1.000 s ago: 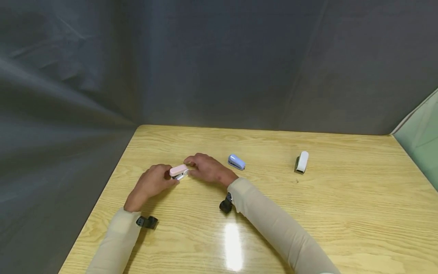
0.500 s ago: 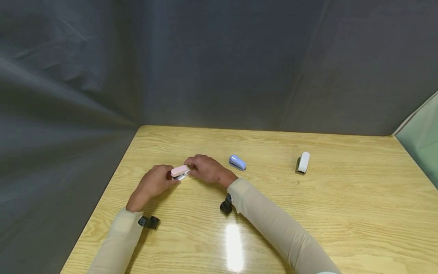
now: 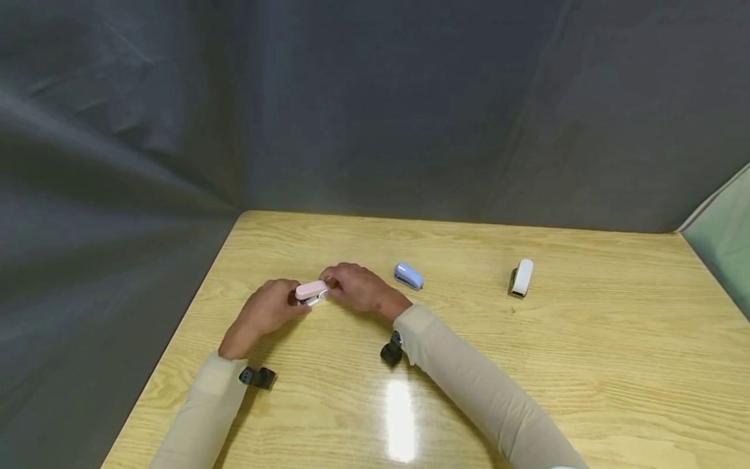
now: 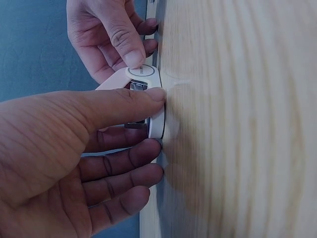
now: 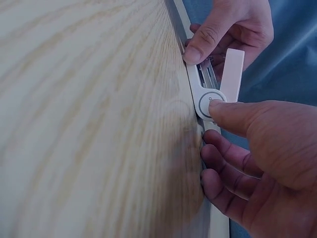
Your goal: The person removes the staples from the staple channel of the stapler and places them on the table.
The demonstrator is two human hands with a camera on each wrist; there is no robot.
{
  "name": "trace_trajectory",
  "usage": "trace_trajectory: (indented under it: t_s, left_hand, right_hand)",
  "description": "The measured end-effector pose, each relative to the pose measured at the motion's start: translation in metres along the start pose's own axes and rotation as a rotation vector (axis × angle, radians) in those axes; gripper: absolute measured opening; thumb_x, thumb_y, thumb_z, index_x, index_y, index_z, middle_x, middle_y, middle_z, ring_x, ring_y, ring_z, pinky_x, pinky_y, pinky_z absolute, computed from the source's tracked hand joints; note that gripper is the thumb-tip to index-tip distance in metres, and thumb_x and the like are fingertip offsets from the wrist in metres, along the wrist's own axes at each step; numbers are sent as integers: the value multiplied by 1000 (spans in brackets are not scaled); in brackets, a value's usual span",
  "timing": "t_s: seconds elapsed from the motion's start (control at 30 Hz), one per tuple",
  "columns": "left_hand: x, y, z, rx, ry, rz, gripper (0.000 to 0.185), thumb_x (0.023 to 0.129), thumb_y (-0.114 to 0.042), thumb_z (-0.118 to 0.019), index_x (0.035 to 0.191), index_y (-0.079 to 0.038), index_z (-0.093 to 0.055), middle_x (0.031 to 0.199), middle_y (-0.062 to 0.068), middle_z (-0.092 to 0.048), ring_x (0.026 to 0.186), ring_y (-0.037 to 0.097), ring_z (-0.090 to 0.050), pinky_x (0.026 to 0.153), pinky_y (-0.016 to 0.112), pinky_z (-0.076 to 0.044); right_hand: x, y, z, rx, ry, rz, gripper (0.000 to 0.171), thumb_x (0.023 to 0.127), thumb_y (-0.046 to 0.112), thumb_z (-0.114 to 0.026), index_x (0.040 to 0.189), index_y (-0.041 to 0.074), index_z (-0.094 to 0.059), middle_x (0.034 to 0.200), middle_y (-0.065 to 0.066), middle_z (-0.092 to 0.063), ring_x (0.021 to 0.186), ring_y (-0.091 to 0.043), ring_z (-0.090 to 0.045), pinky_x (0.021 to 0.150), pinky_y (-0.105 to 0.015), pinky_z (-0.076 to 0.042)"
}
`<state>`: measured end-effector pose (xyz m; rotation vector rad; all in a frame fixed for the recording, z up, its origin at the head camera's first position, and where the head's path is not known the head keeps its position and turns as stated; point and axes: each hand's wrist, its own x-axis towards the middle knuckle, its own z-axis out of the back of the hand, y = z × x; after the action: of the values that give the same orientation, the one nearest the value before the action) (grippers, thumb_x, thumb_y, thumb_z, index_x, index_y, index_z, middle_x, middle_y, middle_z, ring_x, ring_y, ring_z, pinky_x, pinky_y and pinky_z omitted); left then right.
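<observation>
— Where is the pink stapler (image 3: pixel 311 290)?

— Toward the bench's (image 3: pixel 586 365) left edge, its lid hinged up, pinched between the left hand (image 3: pixel 263 312) and right hand (image 3: pixel 359 288).

— Room around it?

— Open wood toward the near edge; a blue stapler (image 3: pixel 408 276) and white stapler (image 3: pixel 521 277) sit rightward. The hands hide its underside.

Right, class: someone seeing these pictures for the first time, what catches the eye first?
Both hands meet over a pink stapler near the left of the wooden table; the left hand and right hand hold it from either side, its top lifted open in the wrist views. A blue stapler lies just right of them, a white stapler farther right.
</observation>
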<state>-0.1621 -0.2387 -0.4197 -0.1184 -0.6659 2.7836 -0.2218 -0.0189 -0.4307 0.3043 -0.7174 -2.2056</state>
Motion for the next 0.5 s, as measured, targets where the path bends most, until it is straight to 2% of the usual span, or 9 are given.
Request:
trace_trajectory:
  t_s: [0.3, 0.5]
  left_hand:
    - [-1, -4, -3, 11, 10, -19, 16, 89, -11, -82, 90, -5, -68, 71, 0, -53, 61, 16, -46, 58, 33, -37]
    - [-2, -6, -3, 13, 19, -13, 17, 89, -12, -83, 89, -6, -67, 70, 0, -52, 61, 16, -45, 58, 32, -37]
  right_hand:
    - [-5, -1, 0, -8, -10, 23, 31, 103, 16, -66, 133, 9, -63, 115, -9, -68, 107, -21, -63, 91, -36, -51]
    - [-8, -2, -1, -9, -7, 20, 30, 104, 17, -65, 132, 10, -63, 110, -6, -68, 97, -17, -61, 86, -33, -50]
